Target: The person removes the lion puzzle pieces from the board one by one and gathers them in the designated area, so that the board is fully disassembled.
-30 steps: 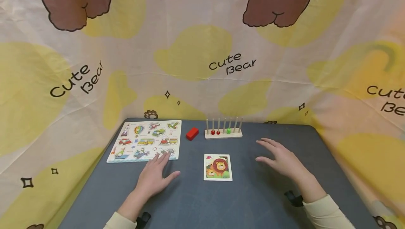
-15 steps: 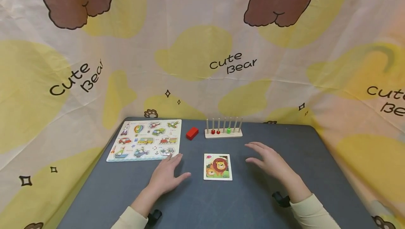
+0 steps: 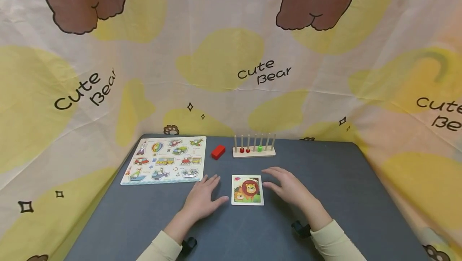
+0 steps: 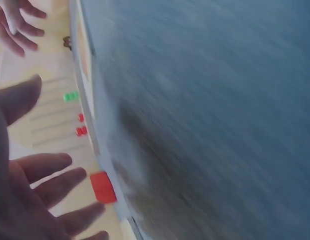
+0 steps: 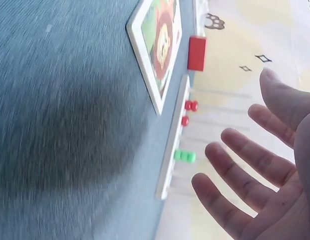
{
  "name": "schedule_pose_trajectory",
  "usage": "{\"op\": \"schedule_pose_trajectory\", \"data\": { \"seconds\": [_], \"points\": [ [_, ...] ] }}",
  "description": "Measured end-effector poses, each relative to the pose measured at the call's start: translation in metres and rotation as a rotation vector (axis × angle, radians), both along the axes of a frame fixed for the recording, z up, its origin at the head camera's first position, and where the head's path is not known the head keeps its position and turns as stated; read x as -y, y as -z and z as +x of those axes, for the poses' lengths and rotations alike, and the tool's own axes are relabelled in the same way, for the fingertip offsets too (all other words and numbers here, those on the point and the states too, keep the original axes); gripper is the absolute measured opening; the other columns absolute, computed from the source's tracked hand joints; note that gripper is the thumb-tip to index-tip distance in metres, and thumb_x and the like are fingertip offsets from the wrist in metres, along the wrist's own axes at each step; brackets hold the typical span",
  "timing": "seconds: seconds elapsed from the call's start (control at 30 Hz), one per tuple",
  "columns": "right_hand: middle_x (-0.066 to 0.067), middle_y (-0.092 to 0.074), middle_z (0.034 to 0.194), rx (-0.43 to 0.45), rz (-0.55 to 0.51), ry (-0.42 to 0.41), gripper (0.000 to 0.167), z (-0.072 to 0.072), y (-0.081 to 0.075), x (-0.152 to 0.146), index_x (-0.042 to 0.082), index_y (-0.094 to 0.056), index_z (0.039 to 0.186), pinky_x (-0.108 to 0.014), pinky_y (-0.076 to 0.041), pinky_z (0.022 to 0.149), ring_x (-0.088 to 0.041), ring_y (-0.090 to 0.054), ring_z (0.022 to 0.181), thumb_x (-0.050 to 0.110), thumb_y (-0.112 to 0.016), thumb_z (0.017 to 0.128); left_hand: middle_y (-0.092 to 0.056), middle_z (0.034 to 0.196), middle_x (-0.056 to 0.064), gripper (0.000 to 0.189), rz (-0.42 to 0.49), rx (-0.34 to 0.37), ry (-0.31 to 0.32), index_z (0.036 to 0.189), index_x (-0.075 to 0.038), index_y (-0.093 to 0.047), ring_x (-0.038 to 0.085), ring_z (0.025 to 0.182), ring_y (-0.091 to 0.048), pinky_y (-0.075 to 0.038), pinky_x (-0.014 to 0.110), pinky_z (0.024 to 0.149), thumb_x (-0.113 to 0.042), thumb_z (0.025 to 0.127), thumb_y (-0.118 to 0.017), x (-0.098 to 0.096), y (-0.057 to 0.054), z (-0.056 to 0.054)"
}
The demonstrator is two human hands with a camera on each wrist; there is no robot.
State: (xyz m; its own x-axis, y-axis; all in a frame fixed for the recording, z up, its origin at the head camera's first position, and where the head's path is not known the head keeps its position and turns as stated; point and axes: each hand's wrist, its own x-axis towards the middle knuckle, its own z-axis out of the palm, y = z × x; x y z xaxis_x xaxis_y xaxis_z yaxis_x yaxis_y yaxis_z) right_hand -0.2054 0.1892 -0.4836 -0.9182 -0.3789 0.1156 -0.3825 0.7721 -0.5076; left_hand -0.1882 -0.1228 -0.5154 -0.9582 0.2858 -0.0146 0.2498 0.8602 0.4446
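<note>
A small white-framed lion picture puzzle [image 3: 247,190] lies flat on the dark table between the two hands. Left of it, my left hand [image 3: 202,199] hovers with fingers spread and nothing in its grasp, its thumb pointing toward the puzzle's left edge. My right hand [image 3: 288,187] is at the puzzle's right side, thumb and fingertips right by the frame, also holding nothing. In the right wrist view the fingers [image 5: 245,175] are spread and relaxed above the table. The left wrist view shows the left thumb [image 4: 19,100] apart from the other fingers.
A vehicle picture board [image 3: 164,160] occupies the back left of the table. Beside it lies a red block [image 3: 218,152]. A wooden peg rack [image 3: 254,152] with red and green beads stands at the back, before a bear-print cloth [image 3: 216,60].
Both hands have moved inward toward the lion puzzle, the left hand rightward off the vehicle board, the right hand leftward. The objects on the table have stayed in place.
</note>
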Motion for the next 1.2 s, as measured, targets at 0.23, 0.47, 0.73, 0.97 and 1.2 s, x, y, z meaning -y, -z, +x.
{"op": "schedule_pose_trajectory", "data": {
  "seconds": [0.23, 0.47, 0.73, 0.97, 1.2],
  "points": [
    [-0.009, -0.069, 0.123, 0.014, -0.054, -0.037, 0.043, -0.007, 0.007, 0.018, 0.012, -0.066, 0.132, -0.046, -0.056, 0.088, -0.025, -0.065, 0.102, 0.026, -0.075, 0.092, -0.051, 0.153, 0.011, 0.067, 0.025, 0.017, -0.005, 0.147, -0.012, -0.055, 0.043, 0.148, -0.034, -0.024, 0.062, 0.119, -0.052, 0.094, -0.065, -0.026, -0.001, -0.007],
    [-0.008, -0.071, 0.119, 0.02, -0.067, -0.088, 0.038, -0.015, 0.016, 0.03, 0.011, -0.069, 0.128, -0.04, -0.058, 0.085, -0.02, -0.064, 0.095, 0.024, -0.075, 0.092, -0.05, 0.154, 0.008, 0.066, 0.041, 0.026, -0.065, 0.15, -0.016, -0.05, 0.046, 0.15, -0.027, -0.019, 0.063, 0.121, -0.048, 0.095, -0.064, -0.042, 0.004, -0.018],
    [-0.005, -0.071, 0.113, 0.022, -0.077, -0.144, 0.031, -0.02, 0.018, 0.04, 0.008, -0.071, 0.122, -0.039, -0.058, 0.082, -0.015, -0.065, 0.092, 0.017, -0.074, 0.093, -0.052, 0.152, 0.008, 0.06, 0.003, -0.008, -0.122, 0.147, -0.02, -0.055, 0.05, 0.149, -0.026, -0.017, 0.064, 0.12, -0.046, 0.094, -0.067, -0.059, 0.01, -0.028],
    [-0.008, -0.069, 0.117, 0.068, -0.077, -0.118, 0.036, -0.025, 0.023, 0.055, 0.008, -0.068, 0.126, -0.041, -0.057, 0.086, -0.02, -0.065, 0.096, 0.018, -0.075, 0.092, -0.052, 0.152, 0.005, 0.057, -0.049, 0.004, -0.139, 0.143, -0.021, -0.06, 0.048, 0.149, -0.027, -0.02, 0.068, 0.117, -0.048, 0.093, -0.068, -0.063, 0.015, -0.029],
    [-0.004, -0.068, 0.1, 0.083, -0.041, -0.081, 0.03, -0.032, 0.033, 0.073, 0.008, -0.071, 0.123, -0.038, -0.053, 0.079, -0.017, -0.06, 0.087, 0.019, -0.072, 0.095, -0.053, 0.151, 0.0, 0.053, -0.06, 0.016, -0.178, 0.141, -0.027, -0.062, 0.044, 0.15, -0.027, -0.02, 0.071, 0.116, -0.047, 0.092, -0.069, -0.064, 0.017, -0.031]
  ]
}}
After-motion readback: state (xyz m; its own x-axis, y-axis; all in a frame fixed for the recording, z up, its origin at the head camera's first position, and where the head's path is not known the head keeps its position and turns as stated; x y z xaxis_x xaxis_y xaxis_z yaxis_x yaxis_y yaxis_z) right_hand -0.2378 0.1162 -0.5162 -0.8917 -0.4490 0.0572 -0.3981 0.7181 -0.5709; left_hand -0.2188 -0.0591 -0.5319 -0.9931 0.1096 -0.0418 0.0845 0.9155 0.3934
